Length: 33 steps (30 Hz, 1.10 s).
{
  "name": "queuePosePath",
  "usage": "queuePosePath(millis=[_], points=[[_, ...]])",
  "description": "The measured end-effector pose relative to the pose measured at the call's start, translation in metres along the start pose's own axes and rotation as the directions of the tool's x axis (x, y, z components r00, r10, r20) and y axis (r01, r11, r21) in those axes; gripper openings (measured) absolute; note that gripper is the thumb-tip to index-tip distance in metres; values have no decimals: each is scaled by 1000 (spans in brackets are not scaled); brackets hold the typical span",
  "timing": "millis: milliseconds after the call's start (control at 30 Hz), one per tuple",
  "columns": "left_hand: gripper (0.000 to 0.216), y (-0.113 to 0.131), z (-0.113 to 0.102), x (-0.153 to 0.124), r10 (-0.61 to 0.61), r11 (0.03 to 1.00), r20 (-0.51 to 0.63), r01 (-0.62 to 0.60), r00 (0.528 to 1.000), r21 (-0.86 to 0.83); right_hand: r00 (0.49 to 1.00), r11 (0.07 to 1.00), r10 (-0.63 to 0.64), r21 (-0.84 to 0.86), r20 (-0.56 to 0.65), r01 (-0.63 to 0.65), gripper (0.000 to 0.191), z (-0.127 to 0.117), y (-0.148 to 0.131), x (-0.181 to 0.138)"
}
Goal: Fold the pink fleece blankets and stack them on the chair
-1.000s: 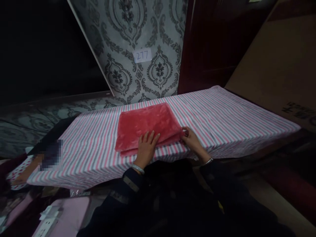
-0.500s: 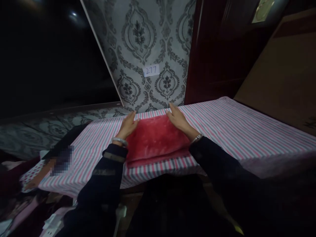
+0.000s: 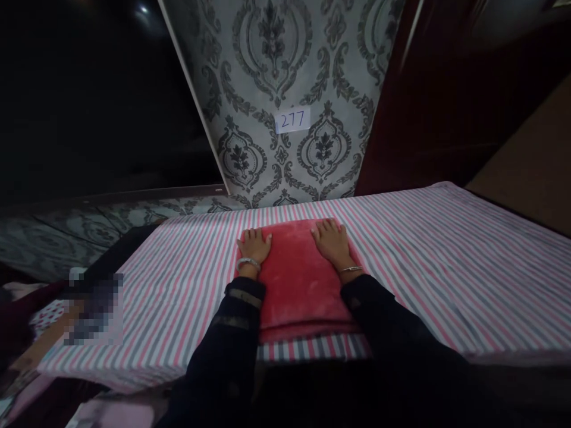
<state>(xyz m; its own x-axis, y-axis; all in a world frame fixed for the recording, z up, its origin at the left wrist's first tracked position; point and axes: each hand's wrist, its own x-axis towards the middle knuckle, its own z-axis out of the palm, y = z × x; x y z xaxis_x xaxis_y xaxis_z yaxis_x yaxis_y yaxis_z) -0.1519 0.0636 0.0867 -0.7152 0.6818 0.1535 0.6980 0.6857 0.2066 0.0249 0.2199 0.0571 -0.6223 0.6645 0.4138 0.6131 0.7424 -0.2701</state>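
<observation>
A folded red plush cloth lies flat on the striped tablecloth, close to the front edge of the table. My left hand rests on its far left corner, fingers spread and palm down. On the far right part of the cloth lies my right hand, also flat with the fingers stretched out. Neither hand grips anything. A fold runs along the cloth's near edge. Dark sleeves hide parts of its lower sides.
A large dark screen stands at the back left. A paper label reading 277 is on the patterned wall behind the table. A brown panel rises at the right. Assorted cloths and a blurred-out item lie at the left edge.
My hands have come down from the cloth's far edge and now press flat on top of it. The view has shifted, and the cloth looks flatter and nearer.
</observation>
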Motion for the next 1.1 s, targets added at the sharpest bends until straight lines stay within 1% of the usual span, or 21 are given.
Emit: queuePosePath(millis=[100,233,400,567,667,733,800,867,967,1033,1100], points=[[57,-8,8,3,6,1000,8,-6,1000,-11,1000,999,25,29,15,-25,48,6,8,1],[59,-10,6,6,19,999,32,-18,999,-31,999,997,24,66,37,-27,48,3,12,5],[54,-10,7,4,26,997,17,-25,1000,-78,998,995,47,91,36,-51,46,3,14,2],[52,-12,4,3,-9,994,41,13,999,-105,999,998,39,52,27,-40,45,5,16,1],[50,-10,3,1,-14,994,29,17,999,-104,999,999,36,31,10,-36,46,4,14,1],[48,-9,2,0,-24,991,24,27,999,-134,1000,999,29,34,4,-29,46,3,13,0],[45,-8,-1,1,-39,982,20,42,999,-184,1000,999,12,39,0,-12,45,1,11,0],[42,-9,-9,2,-45,973,13,47,999,-227,1000,998,6,56,10,-7,45,-2,10,3],[39,-12,-26,-2,-47,968,-21,40,999,-248,996,990,62,125,63,-69,46,-12,9,10],[37,-12,-34,-10,-11,964,-80,-10,997,-265,995,978,72,192,71,-84,48,-20,10,12],[31,-10,-34,-22,110,940,-164,-156,980,-303,999,967,2,255,33,-11,48,-26,10,5]])
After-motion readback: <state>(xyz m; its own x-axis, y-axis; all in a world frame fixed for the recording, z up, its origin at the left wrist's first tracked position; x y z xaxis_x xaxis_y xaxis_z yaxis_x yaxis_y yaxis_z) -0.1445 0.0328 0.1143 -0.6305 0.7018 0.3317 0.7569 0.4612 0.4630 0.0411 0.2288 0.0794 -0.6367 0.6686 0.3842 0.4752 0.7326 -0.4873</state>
